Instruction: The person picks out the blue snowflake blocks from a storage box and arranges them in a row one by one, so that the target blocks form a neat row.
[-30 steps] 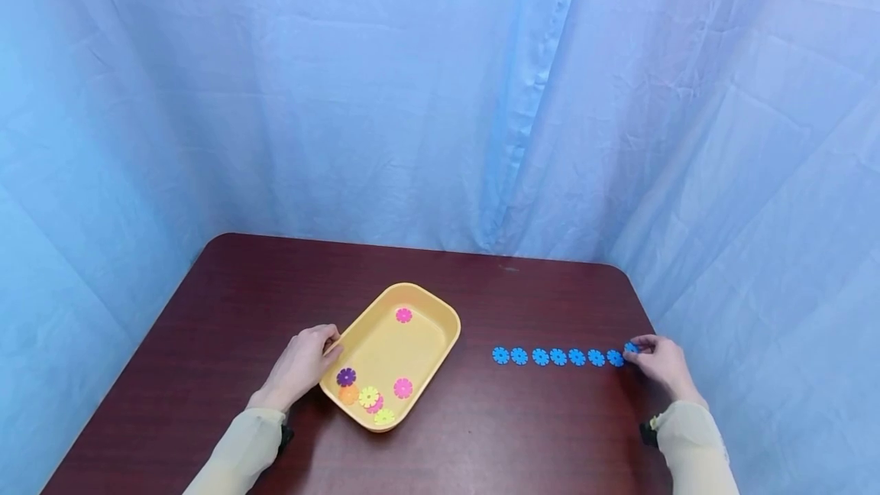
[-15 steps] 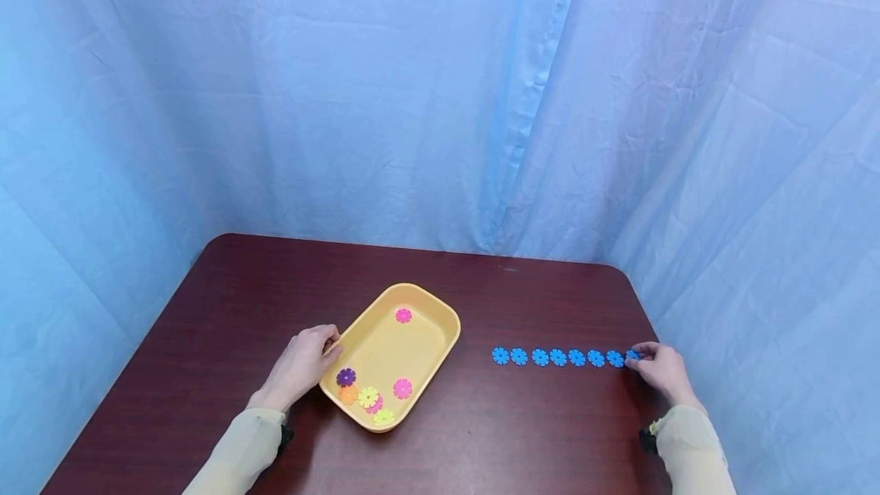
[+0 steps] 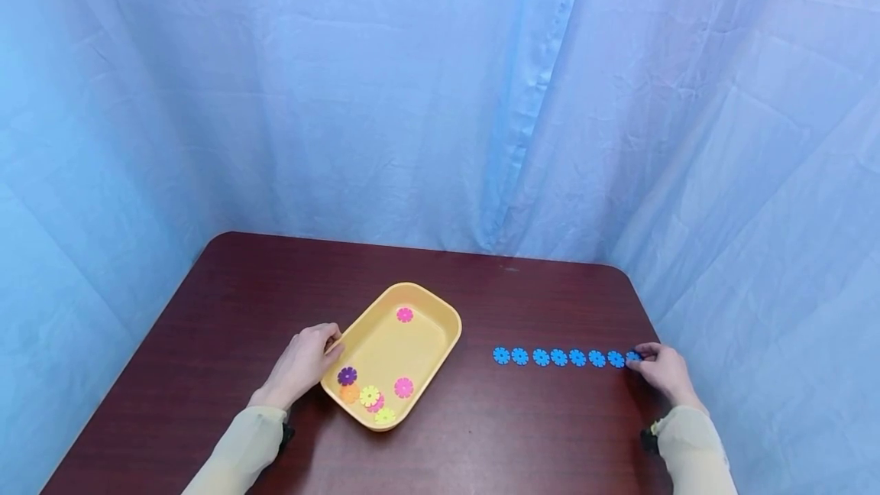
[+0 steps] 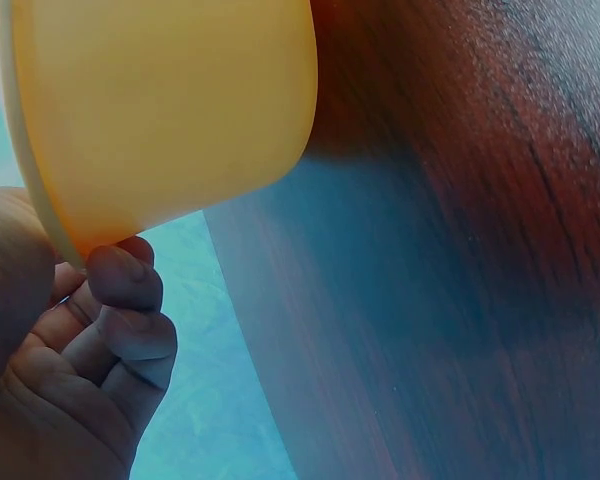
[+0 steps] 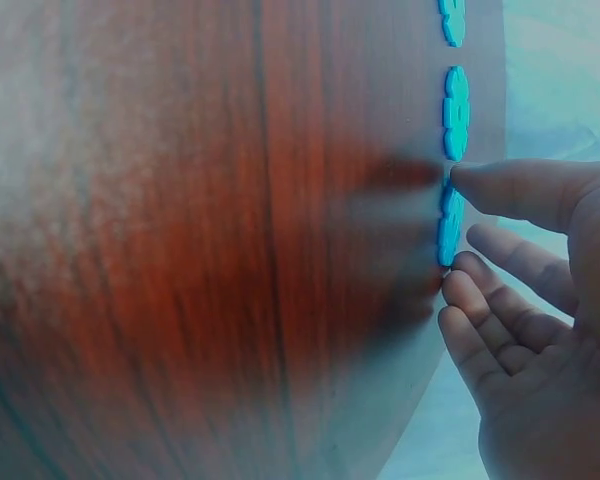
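On the left, my left hand (image 3: pixel 300 363) grips the rim of a yellow plastic tray (image 3: pixel 392 346); the left wrist view shows its fingers (image 4: pixel 130 285) curled under the lip of the tray (image 4: pixel 170 110). Several blue flower-shaped discs (image 3: pixel 558 357) lie flat in a straight row on the right. At the row's right end, my right hand (image 3: pixel 664 374) pinches the last blue disc (image 3: pixel 632 356). In the right wrist view, thumb and fingertips sit at opposite edges of this disc (image 5: pixel 449 228), close beside its neighbour (image 5: pixel 458 112). The hand partly covers it in the head view.
Inside the tray lie pink (image 3: pixel 403 387), purple (image 3: pixel 347 376), orange (image 3: pixel 349 393) and yellow (image 3: pixel 369 396) flower discs, mostly toward its near end. The dark red-brown table (image 3: pixel 481 434) has rounded far corners. Blue curtains (image 3: pixel 385 98) hang around it.
My right hand has brought the last blue disc slightly down and nearer, into line with the row, and stays there with it. The left hand and tray have not visibly moved.
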Motion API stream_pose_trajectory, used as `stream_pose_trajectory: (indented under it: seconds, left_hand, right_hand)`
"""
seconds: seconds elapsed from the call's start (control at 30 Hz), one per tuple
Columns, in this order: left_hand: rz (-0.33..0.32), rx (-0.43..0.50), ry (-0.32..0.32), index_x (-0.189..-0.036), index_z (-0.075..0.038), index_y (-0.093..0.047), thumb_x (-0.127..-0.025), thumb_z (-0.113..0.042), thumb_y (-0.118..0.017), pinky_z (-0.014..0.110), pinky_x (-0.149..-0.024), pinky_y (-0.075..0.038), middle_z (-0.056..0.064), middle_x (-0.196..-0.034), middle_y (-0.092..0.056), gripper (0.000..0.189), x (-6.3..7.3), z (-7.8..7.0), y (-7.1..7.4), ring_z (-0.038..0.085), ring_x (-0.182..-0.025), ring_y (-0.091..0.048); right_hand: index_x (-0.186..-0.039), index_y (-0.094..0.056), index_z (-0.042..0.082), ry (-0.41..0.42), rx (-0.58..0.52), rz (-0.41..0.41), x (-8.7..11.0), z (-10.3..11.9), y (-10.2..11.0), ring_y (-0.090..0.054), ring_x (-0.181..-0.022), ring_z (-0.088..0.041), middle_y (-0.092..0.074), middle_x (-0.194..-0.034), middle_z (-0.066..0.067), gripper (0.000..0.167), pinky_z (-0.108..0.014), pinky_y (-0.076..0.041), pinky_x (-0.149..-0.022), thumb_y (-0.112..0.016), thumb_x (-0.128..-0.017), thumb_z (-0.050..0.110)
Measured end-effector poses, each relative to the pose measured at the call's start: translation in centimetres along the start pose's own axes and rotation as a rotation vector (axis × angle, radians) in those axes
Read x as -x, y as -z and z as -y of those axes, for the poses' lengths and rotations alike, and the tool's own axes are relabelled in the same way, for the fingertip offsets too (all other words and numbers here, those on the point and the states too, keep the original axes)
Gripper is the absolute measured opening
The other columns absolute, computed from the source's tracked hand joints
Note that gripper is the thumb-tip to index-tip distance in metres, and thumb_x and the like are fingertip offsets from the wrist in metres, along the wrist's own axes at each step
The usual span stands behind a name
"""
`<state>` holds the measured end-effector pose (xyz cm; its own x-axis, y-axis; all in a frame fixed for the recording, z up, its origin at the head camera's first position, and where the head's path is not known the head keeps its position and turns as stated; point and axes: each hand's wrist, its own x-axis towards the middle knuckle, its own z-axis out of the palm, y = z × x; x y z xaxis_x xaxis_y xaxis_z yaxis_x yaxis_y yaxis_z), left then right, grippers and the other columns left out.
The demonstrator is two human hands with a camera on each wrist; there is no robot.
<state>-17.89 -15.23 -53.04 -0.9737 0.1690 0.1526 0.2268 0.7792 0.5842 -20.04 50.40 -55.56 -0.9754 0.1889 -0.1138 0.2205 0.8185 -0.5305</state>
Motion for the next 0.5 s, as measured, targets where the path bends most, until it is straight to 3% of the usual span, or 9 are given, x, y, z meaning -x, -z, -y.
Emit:
stream_pose_trajectory:
  seconds: [0.5]
  left_hand:
    - [0.004,-0.005,0.008,-0.082,-0.013,-0.062,-0.089,-0.007,-0.075,0.026,-0.054,-0.039,-0.003,-0.07,-0.052,0.015,0.03,-0.09,0.04,0.013,-0.06,-0.045]
  right_hand:
    - [-0.12,-0.057,-0.014,0.008,0.024,-0.003,0.28,0.71,0.48,-0.059,-0.092,-0.038,-0.063,-0.105,-0.029,0.051,-0.05,-0.051,-0.079,-0.07,-0.093,0.027]
